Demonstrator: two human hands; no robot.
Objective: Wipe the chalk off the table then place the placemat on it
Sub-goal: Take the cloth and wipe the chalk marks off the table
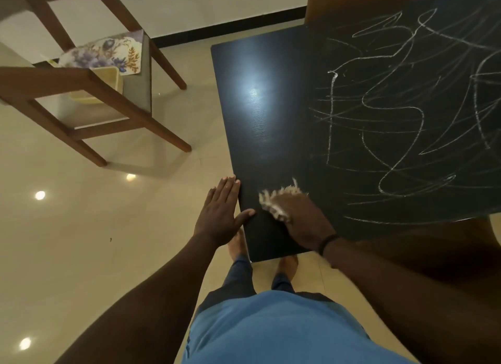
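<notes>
A black table (260, 125) fills the right of the view. White chalk scribbles (401, 114) cover its right part; the left strip shows none. My right hand (303, 220) presses a pale frayed cloth (276, 199) onto the table near its front left corner; only the cloth's fringe shows past the fingers. My left hand (221, 212) lies flat with straight fingers at the table's left edge, thumb on the top. A floral placemat (105, 53) lies on a chair seat at the upper left.
A wooden chair (89, 92) stands left of the table on a glossy beige tiled floor (81, 228). A cream container (100, 84) sits on its seat next to the placemat. My bare feet are under the table's front edge.
</notes>
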